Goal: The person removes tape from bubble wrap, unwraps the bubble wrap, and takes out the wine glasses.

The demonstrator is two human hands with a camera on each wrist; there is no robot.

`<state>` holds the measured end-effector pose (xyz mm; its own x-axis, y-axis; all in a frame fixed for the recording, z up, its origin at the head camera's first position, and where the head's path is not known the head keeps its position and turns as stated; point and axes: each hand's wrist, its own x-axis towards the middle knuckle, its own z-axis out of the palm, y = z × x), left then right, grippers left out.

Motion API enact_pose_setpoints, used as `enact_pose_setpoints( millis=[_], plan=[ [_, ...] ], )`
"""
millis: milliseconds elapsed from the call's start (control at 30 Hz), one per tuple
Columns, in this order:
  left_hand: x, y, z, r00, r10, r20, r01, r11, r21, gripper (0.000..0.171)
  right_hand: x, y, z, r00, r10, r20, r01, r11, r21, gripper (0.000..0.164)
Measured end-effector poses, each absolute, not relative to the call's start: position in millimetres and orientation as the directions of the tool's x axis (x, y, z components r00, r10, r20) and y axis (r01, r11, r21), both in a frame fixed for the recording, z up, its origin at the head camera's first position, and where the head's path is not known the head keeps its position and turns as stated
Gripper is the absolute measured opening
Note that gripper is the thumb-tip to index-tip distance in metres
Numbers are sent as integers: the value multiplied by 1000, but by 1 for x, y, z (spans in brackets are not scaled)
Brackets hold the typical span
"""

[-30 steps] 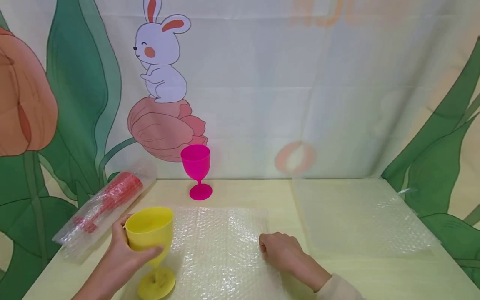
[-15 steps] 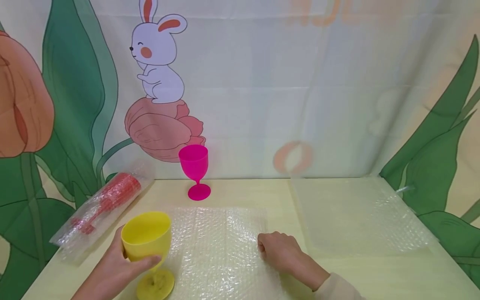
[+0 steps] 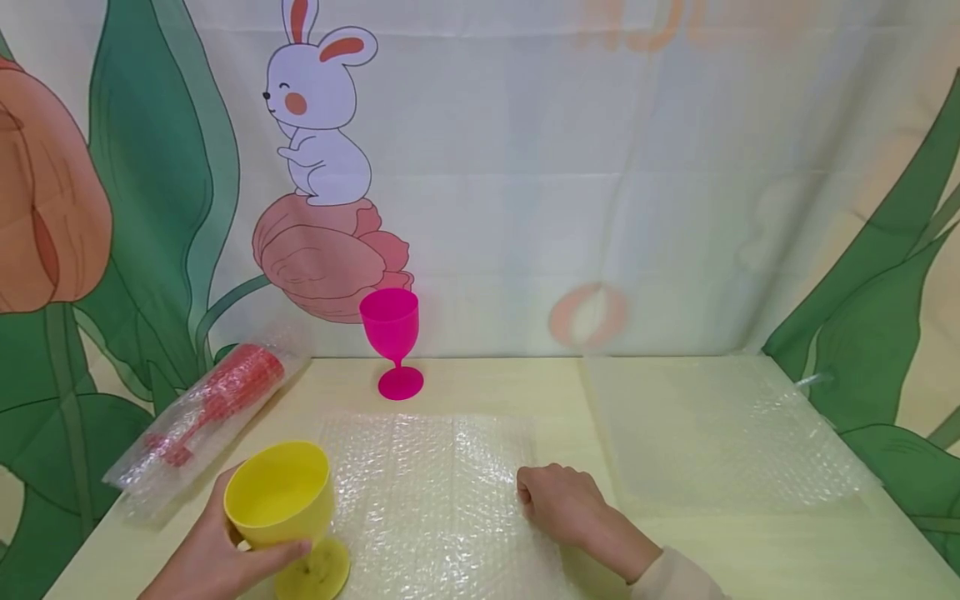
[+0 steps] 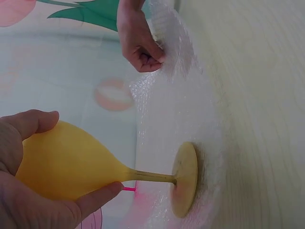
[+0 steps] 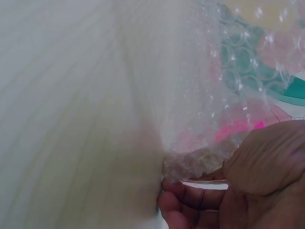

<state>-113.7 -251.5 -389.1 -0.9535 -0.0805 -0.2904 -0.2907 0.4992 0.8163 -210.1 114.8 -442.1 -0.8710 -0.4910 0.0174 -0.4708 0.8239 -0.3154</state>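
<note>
A yellow plastic goblet (image 3: pixel 279 492) stands at the near left, its bowl tilted to the left and toward me. My left hand (image 3: pixel 206 542) grips the bowl, thumb on one side and fingers on the other. The goblet's foot (image 4: pixel 183 180) is at the left part of a bubble wrap sheet (image 3: pixel 442 500) lying flat on the table. With curled fingers, my right hand (image 3: pixel 562 504) pinches the sheet's right edge, as the left wrist view also shows. Close up in the right wrist view, the sheet's edge (image 5: pixel 200 160) runs into that hand (image 5: pixel 257 176).
A magenta goblet (image 3: pixel 392 329) stands upright at the back of the table (image 3: pixel 517 382). At the left lies a red goblet rolled in bubble wrap (image 3: pixel 213 404). Another bubble wrap sheet (image 3: pixel 720 442) is spread at the right. A printed cloth (image 3: pixel 510 167) hangs behind.
The yellow goblet's bowl has tipped left and toward me with my left hand, while its foot keeps nearly the same spot. My right hand has stayed in place.
</note>
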Motion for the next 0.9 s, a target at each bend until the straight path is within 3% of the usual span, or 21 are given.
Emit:
enact_pose_setpoints(
  millis=[300,900],
  plan=[
    [-112,-251,-383,-969,-59,-238,-236,485,842,115,-210,115,-440,-869,-495,8,-472,824,-313,24],
    [-124,-243,-374,-951,-83,-298,-302,453,839,122,-211,114,-442,-870,-492,23,-476,827,-297,24]
  ],
)
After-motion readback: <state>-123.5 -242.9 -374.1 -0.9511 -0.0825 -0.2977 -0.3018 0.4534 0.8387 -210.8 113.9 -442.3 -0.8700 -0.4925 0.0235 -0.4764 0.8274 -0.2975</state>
